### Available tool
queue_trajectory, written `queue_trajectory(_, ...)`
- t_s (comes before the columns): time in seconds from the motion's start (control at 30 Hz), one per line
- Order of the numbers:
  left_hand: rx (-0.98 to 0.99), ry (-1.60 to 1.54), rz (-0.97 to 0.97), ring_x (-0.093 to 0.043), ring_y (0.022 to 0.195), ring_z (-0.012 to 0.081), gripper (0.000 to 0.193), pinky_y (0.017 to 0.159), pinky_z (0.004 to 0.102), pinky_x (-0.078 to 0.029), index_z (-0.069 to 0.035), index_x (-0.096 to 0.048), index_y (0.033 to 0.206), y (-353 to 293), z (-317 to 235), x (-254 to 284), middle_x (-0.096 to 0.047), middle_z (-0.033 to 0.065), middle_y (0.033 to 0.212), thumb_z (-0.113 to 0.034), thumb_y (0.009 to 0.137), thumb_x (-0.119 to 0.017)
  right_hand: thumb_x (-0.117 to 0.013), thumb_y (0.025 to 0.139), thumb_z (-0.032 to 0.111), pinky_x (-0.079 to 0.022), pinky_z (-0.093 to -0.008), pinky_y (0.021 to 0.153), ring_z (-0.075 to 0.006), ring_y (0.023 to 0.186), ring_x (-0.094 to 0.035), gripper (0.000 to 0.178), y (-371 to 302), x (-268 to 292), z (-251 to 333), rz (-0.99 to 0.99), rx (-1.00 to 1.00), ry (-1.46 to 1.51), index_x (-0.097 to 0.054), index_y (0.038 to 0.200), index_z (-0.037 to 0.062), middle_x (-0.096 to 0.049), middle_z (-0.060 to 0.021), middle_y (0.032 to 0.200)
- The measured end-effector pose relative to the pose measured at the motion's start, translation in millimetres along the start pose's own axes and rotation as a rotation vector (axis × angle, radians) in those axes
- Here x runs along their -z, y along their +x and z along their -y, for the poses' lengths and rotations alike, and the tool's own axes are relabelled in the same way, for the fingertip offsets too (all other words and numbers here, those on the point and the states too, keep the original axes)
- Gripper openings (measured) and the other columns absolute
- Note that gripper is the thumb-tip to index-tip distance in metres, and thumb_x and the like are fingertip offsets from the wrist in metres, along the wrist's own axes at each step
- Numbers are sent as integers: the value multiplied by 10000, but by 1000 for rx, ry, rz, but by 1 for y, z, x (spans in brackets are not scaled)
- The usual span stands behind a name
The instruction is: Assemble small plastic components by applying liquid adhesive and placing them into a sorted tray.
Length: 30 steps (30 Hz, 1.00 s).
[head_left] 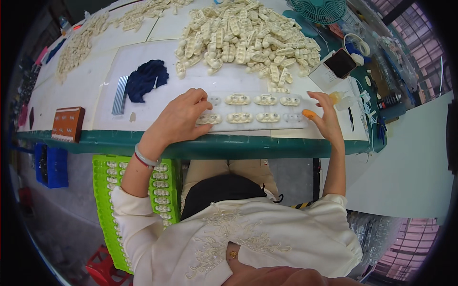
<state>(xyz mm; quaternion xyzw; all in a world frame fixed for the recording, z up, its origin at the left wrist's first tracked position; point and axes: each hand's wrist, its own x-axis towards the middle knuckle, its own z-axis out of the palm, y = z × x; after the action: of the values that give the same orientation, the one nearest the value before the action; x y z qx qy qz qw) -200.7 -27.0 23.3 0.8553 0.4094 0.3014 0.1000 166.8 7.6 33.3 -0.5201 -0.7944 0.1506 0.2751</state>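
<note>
Green crate (pixel 99 181): near left, lower than the table (pixel 191 151), bearing rows of pale pieces (pixel 161 185), probably parked there for easy reach.
Left hand (pixel 183 114): half-curled over the left end of the white tray (pixel 253 108), maybe steadying it; whether I'm gripping, I can't tell.
Right hand (pixel 327 114): open, fingers spread, orange thumb cover (pixel 309 114) right by the tray's right end, perhaps guarding that side.
White tray: flat before me, two rows, three cream pieces (pixel 239 117) in each, long, lobed, greyish on top.
Heap (pixel 248 43): far side, loose cream parts, likely kept clear of my hands.
</note>
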Motion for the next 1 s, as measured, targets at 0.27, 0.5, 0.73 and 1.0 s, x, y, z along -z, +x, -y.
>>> queue_trajectory(0.27, 48, 118, 485, -554, 791, 306, 269, 679, 384, -464, -8, -589, 743, 28, 12, -1, -537, 138, 837, -196, 573, -679, -534, 734, -15, -358, -329, 895, -254, 1044, -453, 297, 27, -28, -48, 107, 159, 46, -529, 1023, 51, -502, -107, 1095)
queue_trajectory(0.5, 169, -117, -144, -587, 745, 262, 278, 653, 327, -482, -12, -580, 814, -39, 0, 43, -577, 98, 820, -162, 601, -677, -533, 804, 17, -418, -210, 634, -123, 766, -508, 309, 10, -18, 29, -194, 225, 392, -483, 1107, -21, -541, -89, 957)
queue_trajectory(0.73, 1271, -427, -668, -593, 765, 128, 360, 661, 264, -475, -17, -614, 968, -308, -71, -4, -623, 83, 858, -194, 674, -722, -678, 719, 93, -433, -292, 694, -235, 787, -547, 239, -24, -250, 271, 631, 432, 676, -573, 914, 2, -559, -121, 866)
queue_trajectory(1.0, 1811, -230, -1573, -605, 712, 108, 345, 606, 218, -491, 74, -556, 1017, -495, -233, -19, -626, 83, 849, -69, 728, -678, -719, 688, 210, -459, -416, 697, -353, 838, -564, 309, 12, -483, 399, 503, 730, 140, -577, 849, -12, -574, -191, 881)
